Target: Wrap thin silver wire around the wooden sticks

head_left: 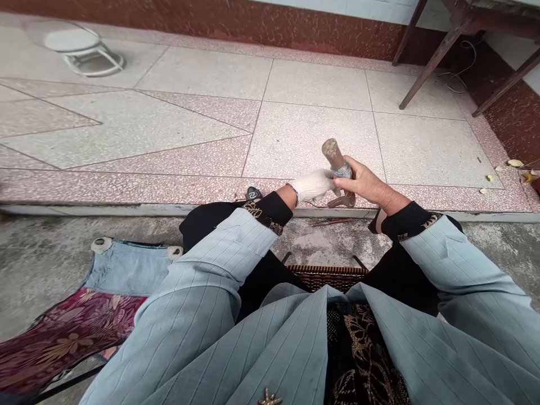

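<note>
A short wooden piece [331,152] stands tilted in front of me, with a thick round upper end and a hooked lower end. Silvery wire [342,171] is wound in several turns round its middle. My right hand [363,181] is bare and closed round the wood at the wire, thumb across the front. My left hand [314,184], in a white knitted glove, is closed against the other side of the wood; its fingertips are partly hidden. A thin loose strand shows just below the glove.
A tiled ledge [202,152] lies ahead, with a small dark object [253,193] at its edge. A white stool [84,48] stands far left, a wooden table [451,39] far right. Denim and floral cloth [126,267] lies at my left. A woven seat [331,275] shows between my legs.
</note>
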Demonstrator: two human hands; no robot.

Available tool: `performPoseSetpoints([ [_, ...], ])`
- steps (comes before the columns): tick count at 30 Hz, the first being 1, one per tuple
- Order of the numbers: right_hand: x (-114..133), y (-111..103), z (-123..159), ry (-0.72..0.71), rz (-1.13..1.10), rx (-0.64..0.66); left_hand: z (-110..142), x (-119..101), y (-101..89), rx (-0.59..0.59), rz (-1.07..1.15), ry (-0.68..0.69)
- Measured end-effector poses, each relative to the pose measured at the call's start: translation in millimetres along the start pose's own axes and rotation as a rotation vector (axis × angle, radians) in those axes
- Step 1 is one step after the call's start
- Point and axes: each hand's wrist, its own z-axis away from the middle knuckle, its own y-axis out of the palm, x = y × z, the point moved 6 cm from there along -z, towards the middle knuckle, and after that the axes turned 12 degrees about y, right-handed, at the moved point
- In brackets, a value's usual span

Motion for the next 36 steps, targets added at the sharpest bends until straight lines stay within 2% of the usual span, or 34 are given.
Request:
performPoseSetpoints([
  [2,0,-6,0,0.019,-0.039,0.02,6,-4,5.0,0.031,0.107,-0.037],
  [4,0,-11,0,0.049,-0.114,0.023,11,-8,14.2,0.12,0.251,-0.047],
  [7,-1,-14,-1,0.055,-0.278,-0.038,15,-13,27.5,0.245,0.408,0.015],
  [11,0,-15,-5,0.023,-0.352,-0.103,10,-9,37.1,0.268,0.348,0.032],
  [16,9,-28,0,0.026,-0.184,-0.022,9,-18,29.1,0.152,0.239,0.112],
  [19,5,-42,4,0.103,0.03,0.034,11,-20,21.4,0.111,0.185,0.13],
  [21,-2,-53,3,0.147,0.232,-0.029,10,-17,18.2,0.093,0.125,0.12],
  [24,-9,-64,-3,0.095,0.474,-0.239,7,-12,16.5,0.057,0.056,0.101],
  [28,-16,-55,-12,0.047,0.533,-0.336,5,-12,16.7,0.029,0.01,0.085],
  [30,-14,-52,-11,0.028,0.506,-0.385,6,-14,15.4,0.062,0.019,0.075],
  [33,-1,-54,-4,-0.07,0.497,-0.462,9,-10,11.3,0.187,0.033,0.041],
  [36,11,-62,1,-0.137,0.475,-0.443,7,4,3.8,0.267,-0.078,0.044],
])
